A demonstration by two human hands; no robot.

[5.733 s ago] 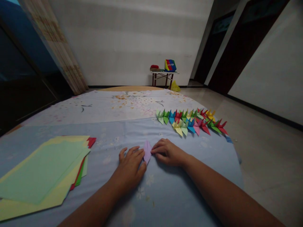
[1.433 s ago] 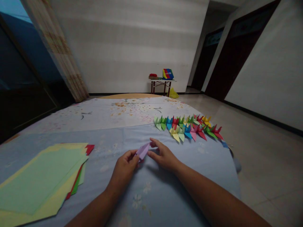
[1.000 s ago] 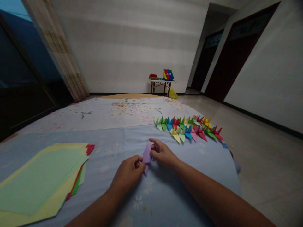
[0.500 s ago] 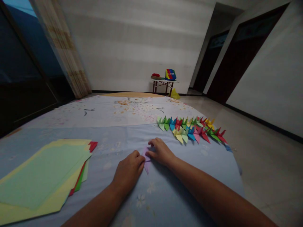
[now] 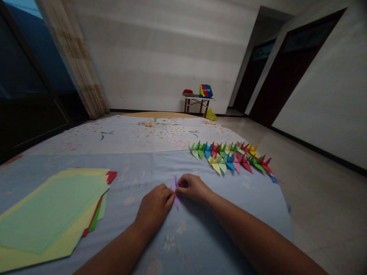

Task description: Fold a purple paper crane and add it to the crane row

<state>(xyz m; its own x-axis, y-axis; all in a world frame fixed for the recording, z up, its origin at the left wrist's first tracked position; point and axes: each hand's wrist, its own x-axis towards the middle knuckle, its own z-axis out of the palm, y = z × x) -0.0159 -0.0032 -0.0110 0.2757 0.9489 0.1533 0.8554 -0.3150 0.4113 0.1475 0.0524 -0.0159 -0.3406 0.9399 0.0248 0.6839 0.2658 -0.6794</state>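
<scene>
From the head view I log the lilac folded paper (image 5: 174, 184) at lower centre over the pale blue bedsheet (image 5: 200, 236), its long axis near-upright in frame, clamped from either side by the left hand (image 5: 155, 210) and right hand (image 5: 192, 188), neither clearly nearer, with no legible writing.

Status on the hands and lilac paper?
Left hand and right hand closed in on folded lilac paper, fingers touching it. Origami cranes ahead; paper stack left, both apart from hands.
</scene>
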